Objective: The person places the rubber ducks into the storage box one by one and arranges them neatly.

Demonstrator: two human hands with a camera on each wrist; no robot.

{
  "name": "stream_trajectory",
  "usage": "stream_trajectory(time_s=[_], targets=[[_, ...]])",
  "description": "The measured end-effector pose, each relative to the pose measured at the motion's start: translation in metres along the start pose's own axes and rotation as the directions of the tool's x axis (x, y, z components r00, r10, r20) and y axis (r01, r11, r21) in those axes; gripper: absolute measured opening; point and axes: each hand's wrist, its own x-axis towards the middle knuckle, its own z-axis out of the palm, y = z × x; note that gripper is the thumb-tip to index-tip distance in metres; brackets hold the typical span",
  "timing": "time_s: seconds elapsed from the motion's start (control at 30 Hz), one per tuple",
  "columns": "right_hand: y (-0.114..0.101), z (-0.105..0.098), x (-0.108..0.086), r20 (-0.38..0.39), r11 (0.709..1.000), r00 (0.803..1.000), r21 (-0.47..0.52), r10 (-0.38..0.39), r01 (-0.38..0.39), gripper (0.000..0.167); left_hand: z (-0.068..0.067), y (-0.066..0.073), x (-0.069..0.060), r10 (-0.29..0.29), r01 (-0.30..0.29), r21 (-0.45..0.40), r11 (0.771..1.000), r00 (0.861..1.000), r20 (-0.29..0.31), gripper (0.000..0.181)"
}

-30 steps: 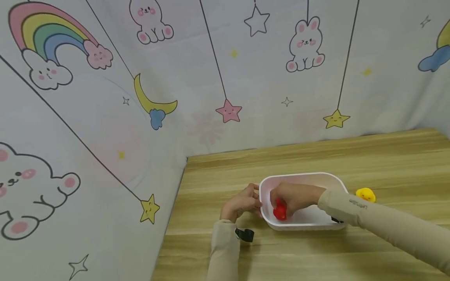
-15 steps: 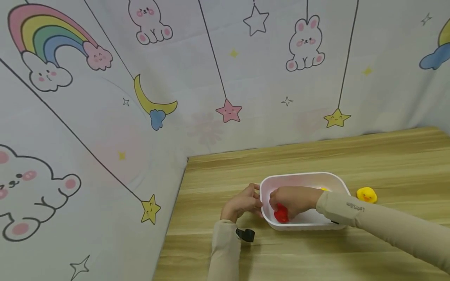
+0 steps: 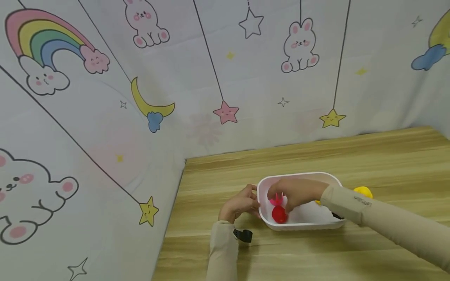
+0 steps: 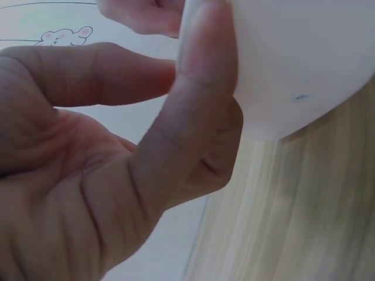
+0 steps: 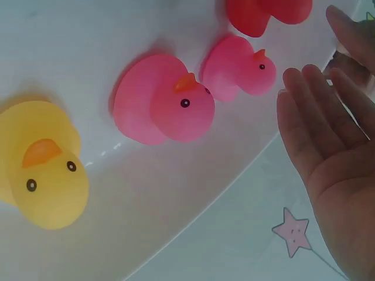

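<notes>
While the grip of the left hand [image 3: 241,203] grasps one end of a white oblong plastic tub [image 3: 302,226] on the wood-grain desk [image 3: 288,259], a rounded red rubber toy [image 3: 279,215] lies inside, the grip of the right hand [image 3: 298,191] is released beside it, and two pink rubber ducks [image 5: 167,105] sit beyond.

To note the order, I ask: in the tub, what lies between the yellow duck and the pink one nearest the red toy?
Another pink duck lies there, as the right wrist view shows.
</notes>
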Motion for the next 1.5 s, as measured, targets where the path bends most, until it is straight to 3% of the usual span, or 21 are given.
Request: stream_trajectory(time_s=[0.2,0.4,0.7,1.03,1.23,1.5], targets=[[0.002,-0.014,-0.023,-0.055,0.981,0.992,0.164,0.115,-0.105,0.054,0.001,0.002,0.000,-0.012,0.012,0.038,0.999,1.000,0.003,0.055],[0.020,-0.021,-0.047,-0.151,0.971,0.975,0.199,0.166,-0.135,0.053,0.000,0.002,0.000,-0.008,0.008,0.048,0.999,1.000,0.003,0.055],[0.050,-0.023,-0.100,-0.256,0.936,0.914,0.247,0.313,-0.251,0.060,0.000,0.003,0.001,-0.012,0.012,0.049,0.999,1.000,0.008,0.054],[0.085,-0.012,-0.160,-0.416,0.908,0.817,0.299,0.400,-0.292,0.069,-0.003,-0.001,0.002,-0.005,0.004,0.042,0.999,1.000,0.019,0.055],[0.102,-0.002,-0.191,-0.460,0.907,0.796,0.339,0.393,-0.252,0.068,-0.003,0.001,0.001,-0.004,0.003,0.040,0.999,1.000,0.021,0.054],[0.113,0.010,-0.217,-0.448,0.887,0.773,0.329,0.450,-0.325,0.070,-0.003,0.001,0.000,-0.014,0.014,0.027,1.000,1.000,0.018,0.054]])
